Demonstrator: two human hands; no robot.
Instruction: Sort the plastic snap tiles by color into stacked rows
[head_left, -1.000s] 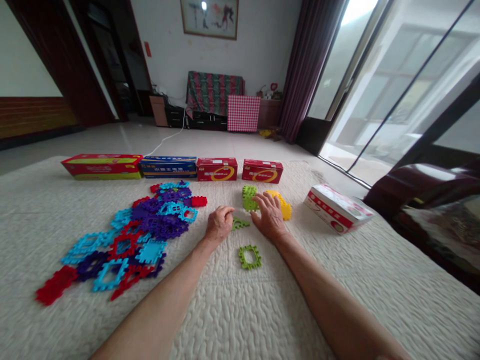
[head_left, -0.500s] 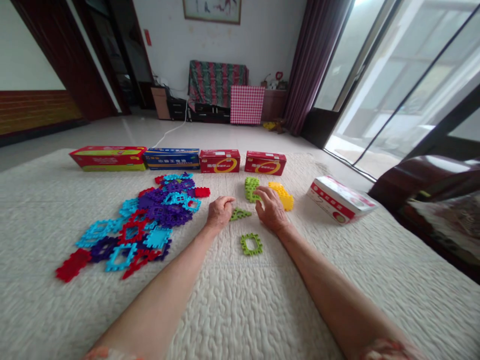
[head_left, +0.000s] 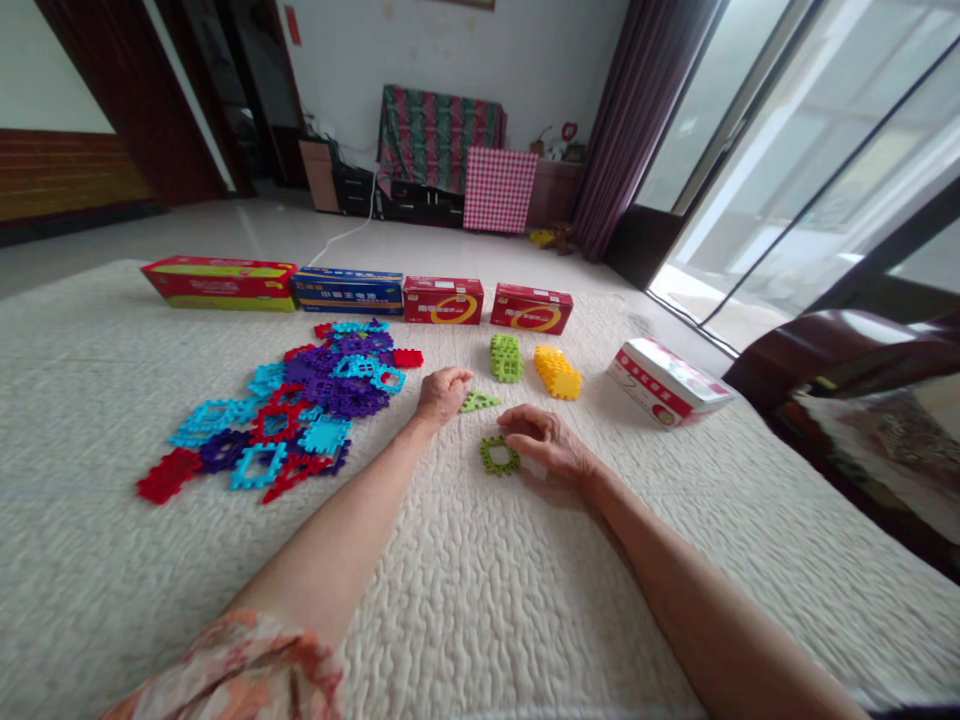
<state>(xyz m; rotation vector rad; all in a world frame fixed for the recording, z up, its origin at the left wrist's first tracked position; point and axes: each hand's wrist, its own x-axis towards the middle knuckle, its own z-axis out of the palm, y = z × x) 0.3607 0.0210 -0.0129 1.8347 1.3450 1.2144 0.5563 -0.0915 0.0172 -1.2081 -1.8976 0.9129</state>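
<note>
Head view: landmark is the green square frame (head_left: 499,469), flat on the quilted cover (head_left: 450,580). Right hand (head_left: 547,442) at its right edge, fingers half curled with a gap to the thumb, nothing visibly held; whether they touch the edge cannot be told. That curl seems to suit a thin, flat piece. Left hand (head_left: 444,397) beyond and left of the frame, fingers folded in, touching or just beside the green triangle (head_left: 480,404), perhaps steadying it; anything inside the fold is hidden. Green stack (head_left: 507,360) straight beyond the frame, yellow stack (head_left: 557,374) beyond and right: each one colour, pieces close together, apparently grouped by colour. Mixed pile (head_left: 352,395) well left of the frame, loosely overlapping, no order evident. Row of boxes (head_left: 442,302) farthest beyond the frame, possibly a border
</note>
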